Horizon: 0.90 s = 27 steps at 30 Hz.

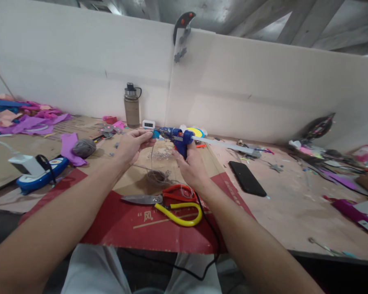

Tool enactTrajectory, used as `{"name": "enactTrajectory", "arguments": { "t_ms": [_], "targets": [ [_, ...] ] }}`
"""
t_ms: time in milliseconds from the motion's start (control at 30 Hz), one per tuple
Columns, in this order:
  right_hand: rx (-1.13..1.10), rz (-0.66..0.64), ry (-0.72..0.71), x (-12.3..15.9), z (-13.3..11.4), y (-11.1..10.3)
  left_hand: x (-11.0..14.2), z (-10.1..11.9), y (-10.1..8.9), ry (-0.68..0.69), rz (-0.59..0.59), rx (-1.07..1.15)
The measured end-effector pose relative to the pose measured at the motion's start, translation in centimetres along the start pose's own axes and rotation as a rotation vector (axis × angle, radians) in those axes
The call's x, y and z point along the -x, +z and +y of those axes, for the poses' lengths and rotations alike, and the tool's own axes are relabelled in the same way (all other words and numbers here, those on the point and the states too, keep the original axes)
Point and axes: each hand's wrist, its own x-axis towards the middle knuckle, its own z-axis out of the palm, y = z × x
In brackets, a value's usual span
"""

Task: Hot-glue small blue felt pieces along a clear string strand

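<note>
While scissors (158, 199) lie across the red-printed cardboard (110, 230) at the near edge of the bench (288, 216), blades to the left, one bold character beside them looks like “风”; smaller lettering farther right can't be made out. Just beyond, both hands are at it! The right hand (192, 165) is wrapped firmly around the grip of a blue glue gun (180, 143), and the left hand (138, 143) pinches a small blue piece (155, 134) between its fingertips. All eyes on that nozzle: the gun's long axis runs roughly parallel to the near edge, tip aimed left, right beside the blue piece and nearest the left hand; whether they touch, I cannot tell. Out the back, a long glue stick (223, 144) points towards the right edge. The gun's pale label is too small to read. By the far edge, a digital clock (149, 124) stands near a bottle (131, 110), its digits unclear.
</note>
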Motion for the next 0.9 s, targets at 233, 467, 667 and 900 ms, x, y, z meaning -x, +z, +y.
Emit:
{"name": "enactTrajectory", "arguments": {
  "t_ms": [233, 467, 667, 900],
  "targets": [
    [-0.005, 0.01, -0.012, 0.0, 0.03, -0.03, 0.11, 0.15, 0.06, -0.013, 0.011, -0.021],
    [0.003, 0.017, -0.015, 0.09, -0.02, 0.01, 0.16, 0.11, 0.03, 0.007, -0.002, -0.011],
    [0.003, 0.006, -0.023, 0.02, 0.04, 0.09, 0.19, 0.16, 0.03, 0.006, 0.003, -0.002],
    [0.027, 0.0, 0.014, 0.09, -0.04, -0.01, 0.21, 0.3, 0.13, 0.002, 0.014, -0.022]
  ]
}}
